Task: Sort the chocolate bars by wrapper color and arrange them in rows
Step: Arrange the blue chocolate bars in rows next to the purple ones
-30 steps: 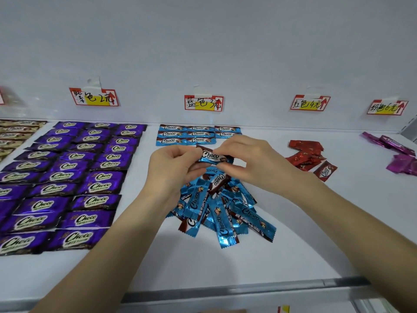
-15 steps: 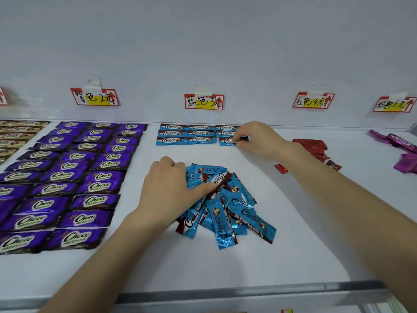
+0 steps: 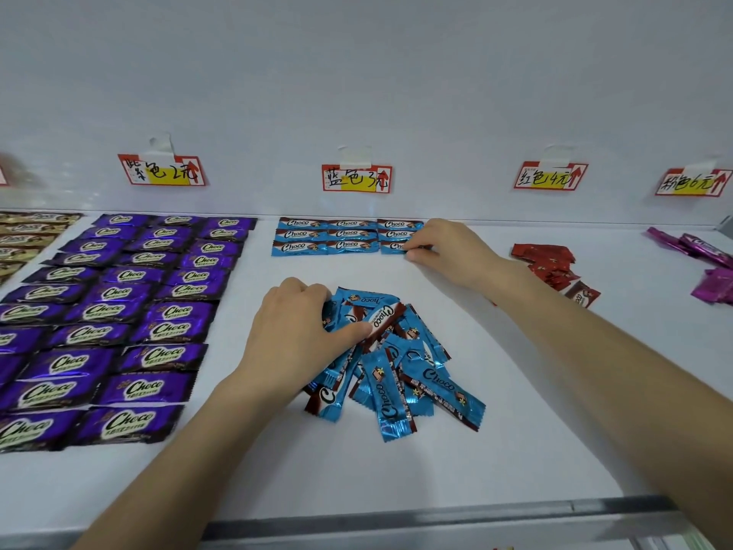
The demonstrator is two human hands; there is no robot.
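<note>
1. A head-worn camera looks down at a white desk (image 3: 396, 470) against a wall, where handwritten price labels (image 3: 356, 179) mark one section per colour.
2. Far left, gold bars (image 3: 23, 240) lie in rows, cut off by the frame edge.
3. Next to them, purple bars (image 3: 131, 303) fill a neat grid three across and many rows deep. This section looks finished.
4. In the middle section, blue rows (image 3: 325, 236) sit against the wall, three rows of three.
5. The right hand (image 3: 448, 248) reaches to the right end of the third blue row. Its grip is pinched on the end bar (image 3: 394, 246), which lies on the desk in line with its row.
6. Nearer the camera lies a loose blue pile (image 3: 396, 363), with bars crossing one another at all angles.
7. The left hand (image 3: 293, 331) is on the pile's left side. Its fingers curl into the bars and its thumb presses a top bar, so its grip is closed on the pile.
8. To the right, red bars (image 3: 547, 260) lie in a loose heap, not yet in rows.
9. Far right, pink bars (image 3: 710, 264) are also heaped and partly out of frame.
10. Judged overall, the colours are already separated. Most of the blue pile and all the red and pink bars are left to arrange.
</note>
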